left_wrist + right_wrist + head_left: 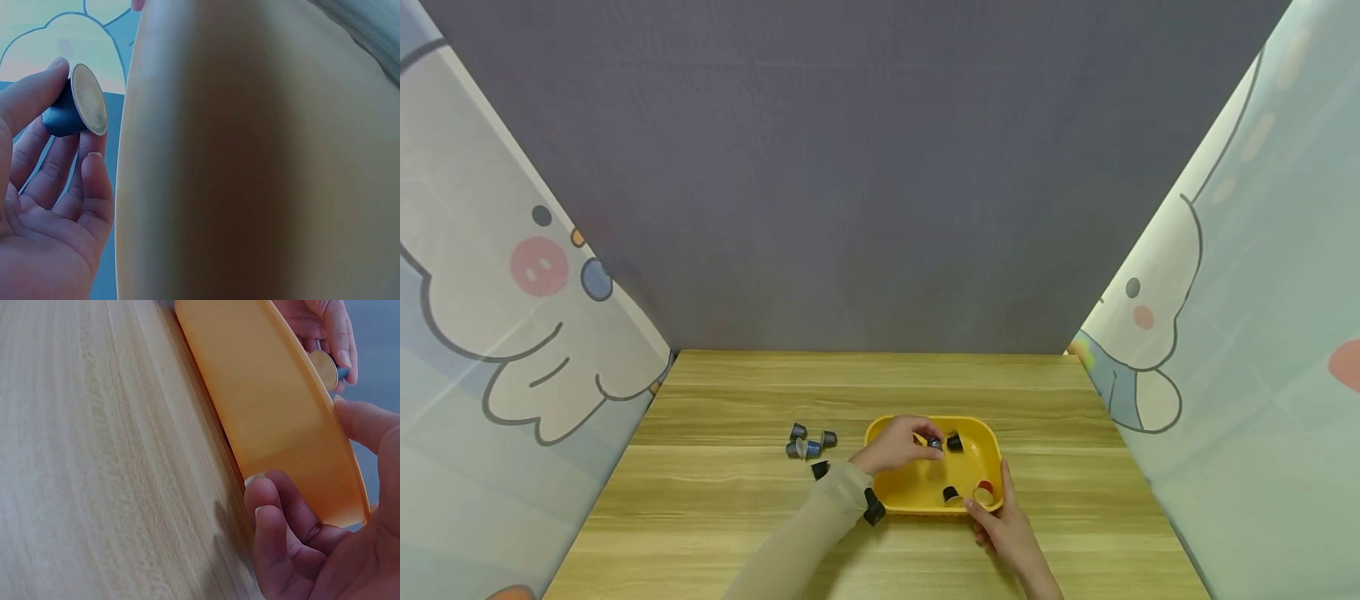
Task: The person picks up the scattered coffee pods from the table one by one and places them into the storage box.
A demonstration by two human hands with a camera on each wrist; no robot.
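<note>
My left hand [895, 447] reaches over the yellow plastic basket [917, 510] and pinches a dark blue coffee capsule [65, 115] between thumb and fingers. The capsule's pale foil lid faces sideways in the left wrist view. At the basket's front right corner, my right hand [1009, 529] grips it, with the thumb at the rim and the other fingers curled against the outer wall. Inside the basket lie a black capsule [954, 442] near the back, another black capsule [951, 492] at the front and a red capsule [985, 487] in the front right corner.
Left of the basket, several dark capsules lie on the wooden table [715, 483], among them a blue capsule [813, 450]. A black capsule [820, 470] sits close to the left sleeve [808, 533]. A grey wall [865, 208] stands behind the table, with cartoon-printed sheets at both sides.
</note>
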